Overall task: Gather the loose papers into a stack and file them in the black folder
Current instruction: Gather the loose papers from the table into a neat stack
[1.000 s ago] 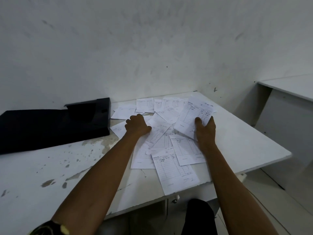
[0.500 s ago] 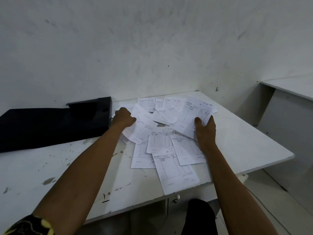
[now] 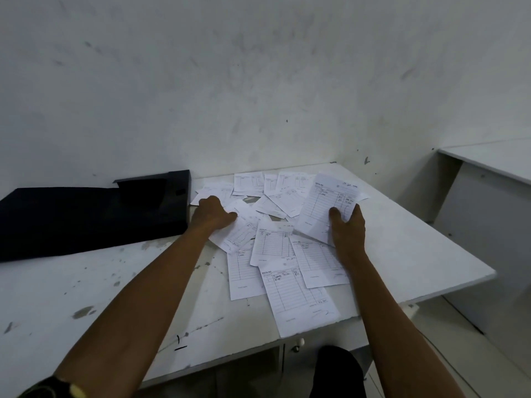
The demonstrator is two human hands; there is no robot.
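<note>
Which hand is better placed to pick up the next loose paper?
Left. The left hand grips a loose sheet near the black folder; the right hand is full, holding a raised sheet.

The black folder [image 3: 86, 219] runs off the left edge; writing on the papers [image 3: 298, 297] is unreadably small.

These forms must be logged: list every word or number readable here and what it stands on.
"NOTA NO": top left of the raised sheet gripped by the right hand.
"NOTA NO": top left of the nearest sheet, at the table front edge.
Handwriting on both: too blurred to read.
Other loose sheets, some under the left hand: too small to read.
Black folder: no text visible.
</note>
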